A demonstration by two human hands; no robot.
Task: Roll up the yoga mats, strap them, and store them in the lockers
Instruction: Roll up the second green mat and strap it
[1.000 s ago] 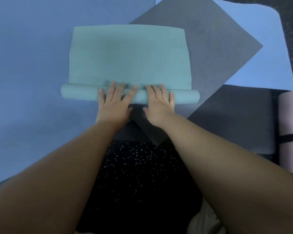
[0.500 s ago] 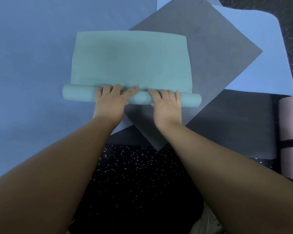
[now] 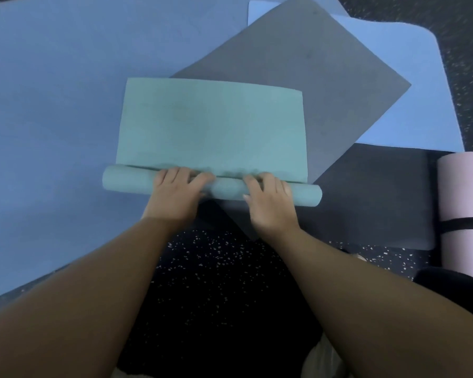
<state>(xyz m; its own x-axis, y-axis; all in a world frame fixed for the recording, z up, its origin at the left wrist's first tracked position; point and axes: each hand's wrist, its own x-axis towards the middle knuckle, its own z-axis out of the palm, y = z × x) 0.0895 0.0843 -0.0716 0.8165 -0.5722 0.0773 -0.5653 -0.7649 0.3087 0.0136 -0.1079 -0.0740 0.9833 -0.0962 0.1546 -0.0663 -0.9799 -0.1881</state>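
A teal yoga mat [image 3: 210,124] lies partly rolled on top of other mats, its flat part stretching away from me. The rolled part [image 3: 129,181] lies crosswise at the near end. My left hand [image 3: 175,195] grips the roll left of its middle, fingers curled over the top. My right hand [image 3: 271,197] grips it to the right of the middle, fingers curled over the top and thumb on the near side.
A large blue mat [image 3: 52,118] covers the left. A grey mat [image 3: 325,77] lies diagonally beneath the teal one, over a light blue mat [image 3: 410,85] and a dark mat [image 3: 372,200]. A pink rolled mat [image 3: 464,192] with a black strap [image 3: 464,223] lies at the right. Speckled black floor [image 3: 216,282] is near me.
Both hands went from flat fingers on the roll to fingers curled over it. The roll has turned forward a little and the flat part has shortened.
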